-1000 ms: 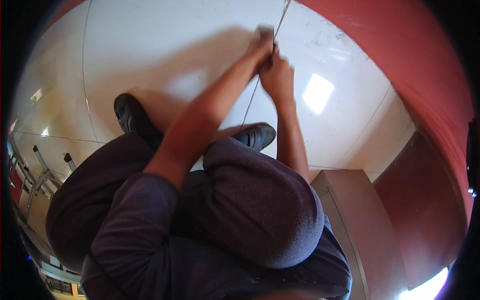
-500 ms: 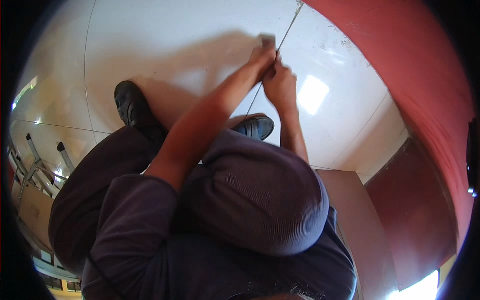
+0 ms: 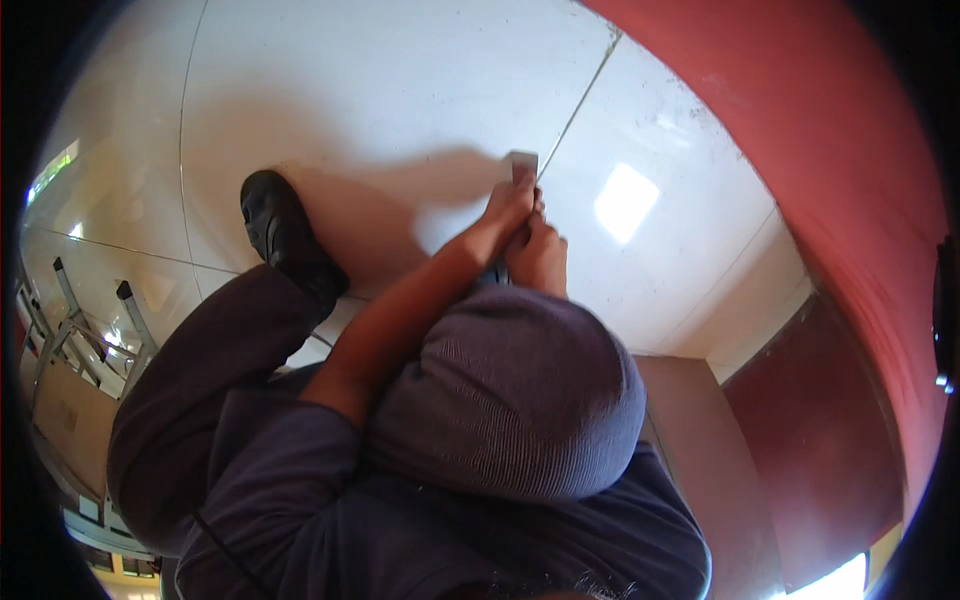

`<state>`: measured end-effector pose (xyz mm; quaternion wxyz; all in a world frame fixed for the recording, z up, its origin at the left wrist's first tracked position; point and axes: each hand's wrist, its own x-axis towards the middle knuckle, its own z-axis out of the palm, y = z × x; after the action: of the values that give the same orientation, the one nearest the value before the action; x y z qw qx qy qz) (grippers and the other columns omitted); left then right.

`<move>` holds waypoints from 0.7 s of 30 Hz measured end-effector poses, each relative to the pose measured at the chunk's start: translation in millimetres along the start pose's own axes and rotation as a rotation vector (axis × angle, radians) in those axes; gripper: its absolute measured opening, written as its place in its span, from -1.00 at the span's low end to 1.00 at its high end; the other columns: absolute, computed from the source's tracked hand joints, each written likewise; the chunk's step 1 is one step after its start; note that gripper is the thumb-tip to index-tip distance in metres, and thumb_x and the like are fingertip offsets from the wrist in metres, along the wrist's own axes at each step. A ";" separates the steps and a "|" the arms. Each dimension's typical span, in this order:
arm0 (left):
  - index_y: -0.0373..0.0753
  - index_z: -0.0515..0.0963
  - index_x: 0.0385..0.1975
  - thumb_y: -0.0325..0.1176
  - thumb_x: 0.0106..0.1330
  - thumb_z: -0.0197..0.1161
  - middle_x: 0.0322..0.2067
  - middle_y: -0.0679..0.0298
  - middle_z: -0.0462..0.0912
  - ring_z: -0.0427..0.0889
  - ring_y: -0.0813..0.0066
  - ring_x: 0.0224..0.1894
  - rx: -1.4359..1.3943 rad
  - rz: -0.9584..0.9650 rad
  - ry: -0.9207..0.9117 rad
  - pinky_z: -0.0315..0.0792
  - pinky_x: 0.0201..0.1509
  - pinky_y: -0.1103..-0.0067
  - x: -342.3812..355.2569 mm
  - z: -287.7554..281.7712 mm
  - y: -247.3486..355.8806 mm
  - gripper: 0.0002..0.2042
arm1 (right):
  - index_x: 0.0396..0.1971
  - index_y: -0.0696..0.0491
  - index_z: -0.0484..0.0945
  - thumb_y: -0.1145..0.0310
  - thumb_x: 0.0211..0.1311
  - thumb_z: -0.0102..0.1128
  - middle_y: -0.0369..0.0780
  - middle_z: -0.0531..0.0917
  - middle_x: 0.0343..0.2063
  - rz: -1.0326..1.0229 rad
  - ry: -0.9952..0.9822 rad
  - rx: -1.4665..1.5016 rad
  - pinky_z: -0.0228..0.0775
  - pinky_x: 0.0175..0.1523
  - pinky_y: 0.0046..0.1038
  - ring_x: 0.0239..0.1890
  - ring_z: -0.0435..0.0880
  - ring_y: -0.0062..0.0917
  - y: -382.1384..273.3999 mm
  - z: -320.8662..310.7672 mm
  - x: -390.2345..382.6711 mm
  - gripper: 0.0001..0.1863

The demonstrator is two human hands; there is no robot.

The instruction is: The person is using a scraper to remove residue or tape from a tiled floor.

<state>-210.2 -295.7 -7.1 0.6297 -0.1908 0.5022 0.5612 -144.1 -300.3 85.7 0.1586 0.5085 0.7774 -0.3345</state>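
Observation:
Both hands are together near the middle of the floor. My left hand (image 3: 508,210) is closed around a flat scraper-like tool (image 3: 522,162), whose pale squared end sticks out beyond the fingers beside a grout line in the white tiled floor (image 3: 380,90). Just behind and right of it, my right hand (image 3: 540,255) is also closed on the tool, its grip partly hidden by my left hand. My bent knee (image 3: 520,390) rises in front of the forearms, and my dark shoe (image 3: 270,215) rests on the tiles at left.
A red wall (image 3: 820,140) curves along the right side. A brown box-like step or panel (image 3: 690,420) stands at lower right beside a dark red surface (image 3: 800,430). Metal-legged furniture (image 3: 80,320) is at the far left.
Both hands and the tool have moved back toward my body, down the picture along the grout line. My right forearm is now hidden behind the knee.

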 end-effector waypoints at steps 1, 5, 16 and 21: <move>-0.18 0.39 -0.69 -0.08 0.39 -0.12 -0.73 0.29 0.41 0.41 0.48 -0.66 0.038 -0.069 0.031 0.28 -0.61 0.47 -3.7 -6.6 5.9 -0.57 | 0.17 0.30 0.23 0.41 0.08 -0.02 0.20 0.56 -0.27 0.013 -0.085 0.035 0.45 -0.07 -0.11 -0.24 0.60 0.03 -8.2 -2.2 0.4 -0.40; -0.17 0.41 -0.72 -0.05 0.34 -0.12 -0.73 0.28 0.43 0.42 0.45 -0.64 0.213 -0.008 -0.010 0.27 -0.55 0.42 65.2 -8.1 82.1 -0.56 | 0.04 0.40 0.31 0.42 0.04 0.02 0.21 0.57 -0.41 -0.181 0.098 0.046 0.45 -0.23 -0.07 -0.36 0.60 0.05 -59.5 -28.8 87.0 -0.46; -0.14 0.34 -0.64 -0.05 0.38 -0.14 -0.72 0.35 0.34 0.34 0.53 -0.66 0.221 -0.016 -0.038 0.28 -0.54 0.50 34.5 -9.2 94.4 -0.60 | -0.32 0.26 0.53 0.37 0.11 -0.03 0.18 0.57 -0.44 -0.141 0.075 0.084 0.45 -0.23 -0.05 -0.35 0.58 0.08 -61.7 -21.8 79.4 -0.72; -0.12 0.36 -0.67 0.02 0.38 -0.11 -0.75 0.39 0.29 0.31 0.55 -0.69 -0.024 -0.176 0.003 0.27 -0.58 0.54 7.4 -41.2 25.6 -0.57 | -0.11 0.28 0.49 0.42 0.12 -0.08 0.17 0.57 -0.50 -0.196 0.098 0.112 0.44 -0.25 -0.02 -0.43 0.57 0.10 -32.9 8.0 21.1 -0.64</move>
<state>-251.4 -317.5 -22.5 0.6735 -0.2425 0.4777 0.5094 -183.5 -299.8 79.3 0.0581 0.4541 0.8102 -0.3661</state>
